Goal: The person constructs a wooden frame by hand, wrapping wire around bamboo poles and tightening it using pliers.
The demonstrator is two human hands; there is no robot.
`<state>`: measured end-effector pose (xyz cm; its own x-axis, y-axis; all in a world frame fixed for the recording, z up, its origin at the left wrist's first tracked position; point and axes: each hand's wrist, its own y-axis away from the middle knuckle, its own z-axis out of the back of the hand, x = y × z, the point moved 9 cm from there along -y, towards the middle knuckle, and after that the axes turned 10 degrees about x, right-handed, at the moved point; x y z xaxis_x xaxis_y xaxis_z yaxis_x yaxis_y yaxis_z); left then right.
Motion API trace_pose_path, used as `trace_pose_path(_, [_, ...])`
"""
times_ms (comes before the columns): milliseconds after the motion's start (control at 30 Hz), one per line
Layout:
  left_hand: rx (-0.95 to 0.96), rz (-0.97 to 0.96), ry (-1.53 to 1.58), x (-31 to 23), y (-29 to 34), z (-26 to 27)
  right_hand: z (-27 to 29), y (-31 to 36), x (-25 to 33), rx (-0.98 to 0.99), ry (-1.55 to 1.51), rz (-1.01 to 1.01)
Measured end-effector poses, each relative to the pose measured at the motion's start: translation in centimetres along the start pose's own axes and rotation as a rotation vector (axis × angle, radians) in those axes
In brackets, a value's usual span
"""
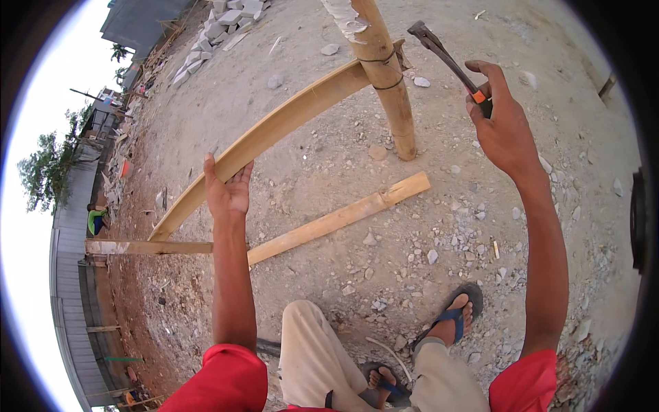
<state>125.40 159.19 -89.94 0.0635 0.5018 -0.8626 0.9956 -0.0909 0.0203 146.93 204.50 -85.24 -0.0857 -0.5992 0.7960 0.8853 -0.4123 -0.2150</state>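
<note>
Fingers of the right hand (504, 127) are wrapped tight round the black-and-orange grip of a hammer (449, 60), raised so its dark head points up and to the left, just beside the upright bamboo post (388, 75). The left hand (228, 189) has its thumb and fingers closed over the near edge of a long split bamboo rail (274, 130), which slants from the lower left up to the post and is tied against it with dark wire wound round the post. Below the rail, a shorter split bamboo piece (340, 218) lies flat on the ground, well apart from both hands, its right end near the foot of the post. A horizontal plank (147, 247) meets the rail's low end at the left. Stony, gravelly ground (439, 240) lies open between the post and the person's sandalled feet (456, 319). A heap of grey blocks (223, 24) sits far off at the top left.
</note>
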Motion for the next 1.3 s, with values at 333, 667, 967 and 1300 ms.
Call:
trace_pose_path(333, [0.008,-0.002,0.009,0.0,0.0,-0.4,-8.2,3.7,-0.5,0.048,0.543,-0.006])
trace_pose_path(667, [-0.057,-0.022,-0.015,0.0,0.7,-0.7,-7.9,3.3,2.3,-0.108,0.736,-0.048])
trace_pose_path(967, [-0.021,-0.03,0.005,-0.1,0.3,-0.6,-6.5,2.6,4.1,-0.082,0.881,-0.087])
trace_pose_path(1300, [-0.019,-0.016,0.009,0.0,0.4,-0.6,-6.6,2.5,4.6,-0.049,0.933,-0.078])
